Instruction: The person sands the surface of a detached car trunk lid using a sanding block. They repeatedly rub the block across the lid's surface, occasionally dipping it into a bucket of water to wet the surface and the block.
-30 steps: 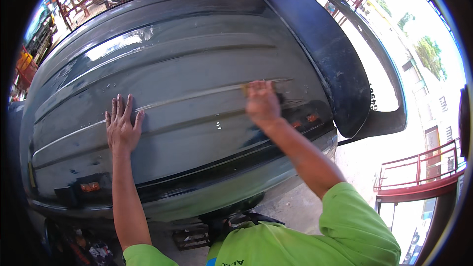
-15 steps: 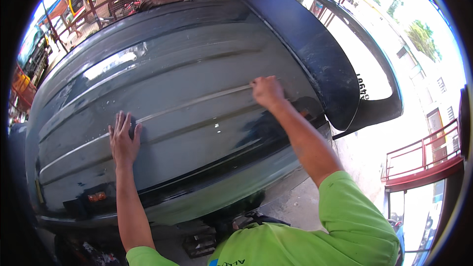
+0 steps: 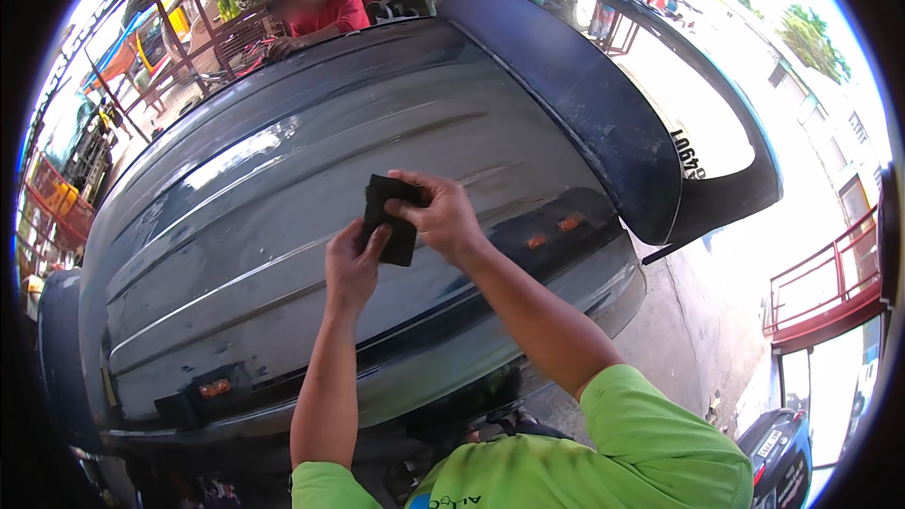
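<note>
Over the middle of a grey vehicle roof (image 3: 255,269), my two hands hold a folded black sheet of sandpaper (image 3: 400,247) between them. My left hand (image 3: 349,271) pinches its lower left edge with the thumb on top. From the right, my right hand (image 3: 445,217) grips the upper part, thumb across the sheet and fingers partly behind it. Raised ribs run lengthwise along the roof, which has a dull surface with shiny, wet-looking patches. A dark blue spoiler (image 3: 584,94) sits at the roof's right end.
Across the roof, a person in a red shirt (image 3: 347,11) leans at the far edge. The raised tailgate (image 3: 731,203) juts out at the right. Orange patches (image 3: 215,387) show on the near roof edge. A red railing (image 3: 825,278) and a parked vehicle (image 3: 775,452) stand farther right.
Both hands have left the roof surface and come together over its middle, the left moving right and the right moving left. The black sheet now shows between them. My view has shifted slightly.
</note>
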`<move>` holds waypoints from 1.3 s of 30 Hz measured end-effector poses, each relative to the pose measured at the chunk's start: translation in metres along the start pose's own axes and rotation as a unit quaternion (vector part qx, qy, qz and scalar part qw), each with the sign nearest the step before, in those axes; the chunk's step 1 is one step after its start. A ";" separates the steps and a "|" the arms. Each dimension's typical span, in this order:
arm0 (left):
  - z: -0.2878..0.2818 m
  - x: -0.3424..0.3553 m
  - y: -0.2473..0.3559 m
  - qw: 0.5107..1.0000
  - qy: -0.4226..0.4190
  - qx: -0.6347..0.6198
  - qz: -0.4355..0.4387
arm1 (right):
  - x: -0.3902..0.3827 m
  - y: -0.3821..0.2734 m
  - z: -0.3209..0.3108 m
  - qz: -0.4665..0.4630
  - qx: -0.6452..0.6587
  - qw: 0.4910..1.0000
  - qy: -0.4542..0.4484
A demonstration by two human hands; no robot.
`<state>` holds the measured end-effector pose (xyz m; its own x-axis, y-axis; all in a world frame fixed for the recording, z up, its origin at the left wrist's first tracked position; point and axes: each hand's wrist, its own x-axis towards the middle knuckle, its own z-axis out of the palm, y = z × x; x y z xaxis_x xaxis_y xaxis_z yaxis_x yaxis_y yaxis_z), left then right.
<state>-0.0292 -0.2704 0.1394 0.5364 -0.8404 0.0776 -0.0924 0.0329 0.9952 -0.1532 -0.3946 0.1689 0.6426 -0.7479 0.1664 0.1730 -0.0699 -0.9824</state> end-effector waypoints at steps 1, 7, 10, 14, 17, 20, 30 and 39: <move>0.010 0.001 0.000 0.999 0.029 0.024 0.029 | -0.002 0.000 -0.008 0.028 0.072 0.997 0.010; 0.066 0.011 -0.007 0.990 0.072 0.084 0.089 | -0.015 0.013 -0.048 0.150 0.268 0.948 0.085; 0.087 0.012 -0.006 0.983 0.067 0.068 0.160 | -0.021 0.019 -0.063 0.062 0.222 0.964 0.134; 0.114 0.005 -0.005 0.923 0.132 0.207 0.297 | -0.032 0.018 -0.072 0.007 0.120 0.973 0.197; 0.125 0.005 -0.010 0.942 0.051 0.181 0.277 | -0.039 0.012 -0.077 0.064 0.121 0.977 0.160; 0.126 0.008 -0.017 0.951 0.052 0.095 0.290 | -0.042 0.006 -0.083 0.049 0.200 0.973 0.108; 0.116 0.035 0.024 0.978 -0.097 0.049 0.178 | 0.002 -0.020 -0.122 -0.031 0.033 0.997 0.054; -0.001 0.066 -0.052 0.814 0.016 0.577 0.062 | 0.078 0.016 -0.244 -0.180 -0.596 0.775 -0.110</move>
<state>0.0112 -0.3269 0.0928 0.4825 -0.8545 0.1922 -0.8644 -0.4292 0.2617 -0.2823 -0.6152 0.1455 0.8469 -0.4176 0.3291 -0.3577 -0.9055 -0.2284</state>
